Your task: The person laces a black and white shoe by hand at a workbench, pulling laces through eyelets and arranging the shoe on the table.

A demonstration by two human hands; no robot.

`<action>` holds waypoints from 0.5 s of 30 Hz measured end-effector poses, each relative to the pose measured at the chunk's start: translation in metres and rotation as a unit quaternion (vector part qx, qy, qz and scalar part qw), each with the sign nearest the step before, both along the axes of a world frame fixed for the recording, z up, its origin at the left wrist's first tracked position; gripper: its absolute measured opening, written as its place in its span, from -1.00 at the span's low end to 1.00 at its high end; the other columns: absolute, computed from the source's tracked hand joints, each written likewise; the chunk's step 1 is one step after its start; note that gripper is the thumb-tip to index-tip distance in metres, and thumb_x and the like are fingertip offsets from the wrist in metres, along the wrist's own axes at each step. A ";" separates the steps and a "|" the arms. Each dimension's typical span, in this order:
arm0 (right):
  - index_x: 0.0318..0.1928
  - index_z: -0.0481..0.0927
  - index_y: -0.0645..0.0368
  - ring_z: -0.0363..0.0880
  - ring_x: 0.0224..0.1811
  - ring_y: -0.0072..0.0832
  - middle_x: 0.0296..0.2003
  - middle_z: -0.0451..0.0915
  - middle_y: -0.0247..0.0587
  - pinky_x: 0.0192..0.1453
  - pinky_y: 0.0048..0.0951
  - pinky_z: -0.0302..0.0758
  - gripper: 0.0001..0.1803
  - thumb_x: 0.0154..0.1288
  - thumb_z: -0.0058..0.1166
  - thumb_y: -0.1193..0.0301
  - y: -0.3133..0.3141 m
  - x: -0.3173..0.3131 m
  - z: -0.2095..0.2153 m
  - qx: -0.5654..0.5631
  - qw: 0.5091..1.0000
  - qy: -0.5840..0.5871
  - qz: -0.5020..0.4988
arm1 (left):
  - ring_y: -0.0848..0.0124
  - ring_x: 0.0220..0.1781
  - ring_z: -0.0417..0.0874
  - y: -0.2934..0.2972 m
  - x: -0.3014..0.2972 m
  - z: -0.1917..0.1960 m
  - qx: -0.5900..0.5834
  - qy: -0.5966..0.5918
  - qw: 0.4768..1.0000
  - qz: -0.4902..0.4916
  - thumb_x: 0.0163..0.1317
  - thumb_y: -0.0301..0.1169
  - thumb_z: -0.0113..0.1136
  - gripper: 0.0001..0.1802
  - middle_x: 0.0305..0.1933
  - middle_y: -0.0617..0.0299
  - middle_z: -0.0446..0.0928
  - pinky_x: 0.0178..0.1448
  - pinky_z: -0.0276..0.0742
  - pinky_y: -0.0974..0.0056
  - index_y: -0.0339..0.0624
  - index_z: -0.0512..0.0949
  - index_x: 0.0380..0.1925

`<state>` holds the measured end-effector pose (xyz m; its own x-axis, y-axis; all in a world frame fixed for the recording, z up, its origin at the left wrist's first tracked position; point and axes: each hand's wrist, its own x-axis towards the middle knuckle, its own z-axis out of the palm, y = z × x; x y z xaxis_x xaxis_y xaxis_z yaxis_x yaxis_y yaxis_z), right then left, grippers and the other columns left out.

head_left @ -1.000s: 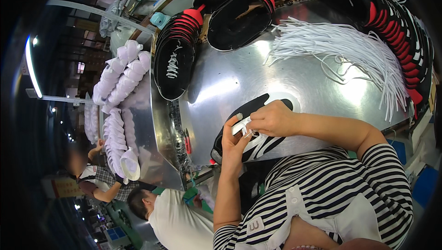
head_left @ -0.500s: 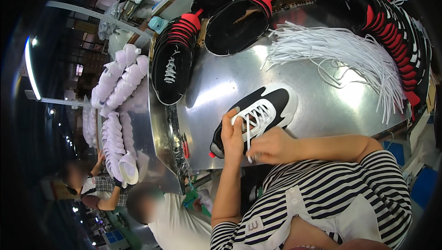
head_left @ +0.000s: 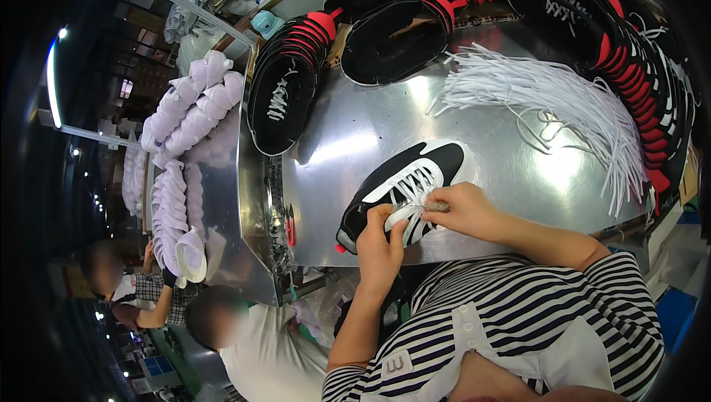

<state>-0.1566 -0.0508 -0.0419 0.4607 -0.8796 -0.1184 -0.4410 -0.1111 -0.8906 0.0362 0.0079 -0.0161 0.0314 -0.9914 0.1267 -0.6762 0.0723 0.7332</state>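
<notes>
A black-and-white shoe upper (head_left: 446, 159) with a red tab at its heel lies aslant on the metal table before me. White shoelace (head_left: 415, 183) crosses its throat in several rows. My left hand (head_left: 380, 237) is closed at the near side, thumb and fingers pinching the upper beside the lacing; whether the lace's loose end is between them too, I cannot tell. Over the eyelets, my right hand (head_left: 465, 211) grips a small hook tool (head_left: 437, 206) with a greyish handle. Its thin metal tip points left toward my left fingers.
Stacked black-and-red shoe uppers (head_left: 292, 68) line the table's far edge and right side. A bundle of white laces (head_left: 548, 91) lies at the right. Red-handled snips (head_left: 289, 226) rest by the left edge. White uppers (head_left: 169, 209) and two people are farther left.
My right hand has moved up from the table's near edge to the eyelets, and the small tool now shows in it. My left hand has shifted down along the upper.
</notes>
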 end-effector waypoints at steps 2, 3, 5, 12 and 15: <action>-0.25 0.67 0.22 0.50 -0.48 -0.63 -0.54 0.59 -0.28 -0.35 -0.51 0.43 -0.73 0.21 0.30 0.25 0.000 0.006 -0.003 -0.050 0.998 0.046 -0.014 | 0.45 -0.18 0.64 0.000 0.002 -0.002 0.019 0.017 1.000 0.004 0.23 -0.58 0.27 -0.70 -0.21 0.05 0.63 -0.05 0.53 0.37 -0.38 0.43 -0.07; -0.26 0.66 0.22 0.48 -0.48 -0.65 -0.54 0.58 -0.32 -0.36 -0.52 0.42 -0.74 0.22 0.29 0.27 0.001 0.007 -0.008 -0.014 1.000 -0.008 -0.026 | 0.45 -0.18 0.65 -0.001 0.002 -0.002 0.026 0.026 0.999 0.005 0.23 -0.57 0.27 -0.71 -0.22 0.05 0.63 -0.06 0.53 0.37 -0.39 0.43 -0.08; -0.28 0.65 0.23 0.44 -0.48 -0.70 -0.54 0.56 -0.38 -0.38 -0.55 0.39 -0.77 0.24 0.27 0.31 0.002 0.008 -0.017 0.056 0.990 -0.118 -0.050 | 0.46 -0.20 0.64 -0.003 0.001 -0.002 0.035 0.047 0.998 0.016 0.24 -0.56 0.27 -0.72 -0.22 0.07 0.64 -0.07 0.53 0.38 -0.38 0.45 -0.09; -0.29 0.61 0.23 0.31 -0.48 -0.76 -0.55 0.46 -0.51 -0.42 -0.62 0.28 -0.84 0.28 0.24 0.38 -0.007 0.019 -0.006 0.059 0.971 -0.215 -0.084 | 0.24 -0.27 0.70 -0.006 0.001 0.003 0.046 0.053 0.998 -0.012 0.21 -0.39 0.33 -0.71 -0.27 0.04 0.66 -0.15 0.55 0.28 -0.25 0.53 -0.11; -0.30 0.60 0.23 0.32 -0.46 -0.77 -0.52 0.47 -0.51 -0.41 -0.62 0.28 -0.84 0.30 0.23 0.38 -0.004 0.021 -0.004 0.059 0.967 -0.225 -0.106 | 0.16 -0.31 0.70 -0.009 -0.003 0.003 0.024 0.005 1.000 0.004 0.17 -0.36 0.36 -0.69 -0.32 0.02 0.65 -0.21 0.55 0.22 -0.23 0.54 -0.13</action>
